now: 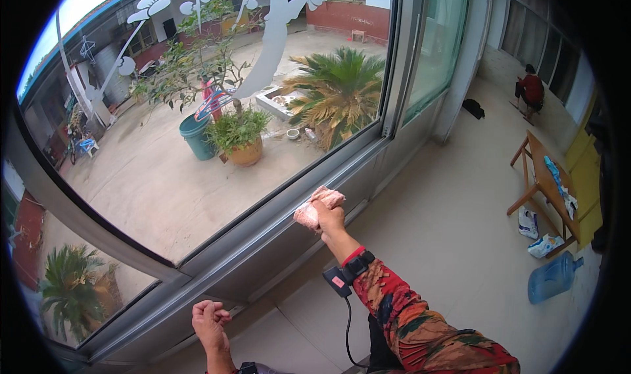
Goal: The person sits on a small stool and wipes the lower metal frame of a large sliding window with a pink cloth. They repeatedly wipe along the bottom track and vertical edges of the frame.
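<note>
My right hand [331,218] grips a folded pink cloth [309,215]. The cloth lies against the metal rail [276,221] along the bottom of the window frame; how firmly it presses is hard to tell. Above that rail stands a large glass pane [148,186] with white plant decals. Lower down, my left hand [211,322] is held beside the frame, fingers curled in and nothing visible in them. A black strap with a small box [337,281] and a cable is on my right forearm.
A wooden bench [547,177] bearing cloths stands at the right, with plastic packs [544,246] and a blue water bottle [551,278] on the floor nearby. Farther back, a person [531,89] sits low. Beyond the glass are a potted plant [245,149] and a green bucket [198,137].
</note>
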### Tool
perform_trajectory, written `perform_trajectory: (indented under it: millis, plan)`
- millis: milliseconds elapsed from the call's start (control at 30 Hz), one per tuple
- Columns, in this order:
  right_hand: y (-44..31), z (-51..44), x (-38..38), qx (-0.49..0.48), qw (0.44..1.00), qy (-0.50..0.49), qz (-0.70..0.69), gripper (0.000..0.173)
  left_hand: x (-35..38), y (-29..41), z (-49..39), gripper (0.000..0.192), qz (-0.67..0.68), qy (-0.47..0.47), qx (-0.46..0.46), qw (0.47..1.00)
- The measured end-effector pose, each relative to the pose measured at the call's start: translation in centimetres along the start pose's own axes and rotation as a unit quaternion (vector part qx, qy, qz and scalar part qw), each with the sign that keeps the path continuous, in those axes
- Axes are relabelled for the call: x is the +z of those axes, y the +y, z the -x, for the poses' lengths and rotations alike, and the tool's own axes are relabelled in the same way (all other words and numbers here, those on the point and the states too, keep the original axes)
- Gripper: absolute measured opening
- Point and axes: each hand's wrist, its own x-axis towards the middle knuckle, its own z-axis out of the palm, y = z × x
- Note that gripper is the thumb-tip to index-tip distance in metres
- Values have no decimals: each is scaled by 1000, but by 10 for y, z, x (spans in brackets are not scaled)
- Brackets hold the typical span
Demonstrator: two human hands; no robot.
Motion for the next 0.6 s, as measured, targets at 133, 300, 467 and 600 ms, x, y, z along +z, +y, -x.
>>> perform_trajectory:
  millis: [133, 300, 467, 600]
  plan:
    - [-19, -37, -15, 71, 997, -30, 7, 35, 2, -1, 0, 7, 3, -15, 4, 1000]
    - [-45, -76, -31, 67, 998, -2, 6, 24, 10, -8, -5, 6, -11, -18, -4, 1000]
    - [-79, -129, -54, 44, 999, 22, 24, 25, 26, -16, -9, 6, -16, -24, -4, 1000]
    - [-103, -172, -69, 64, 996, 31, 51, 31, 39, -24, -15, 7, -28, -32, -15, 999]
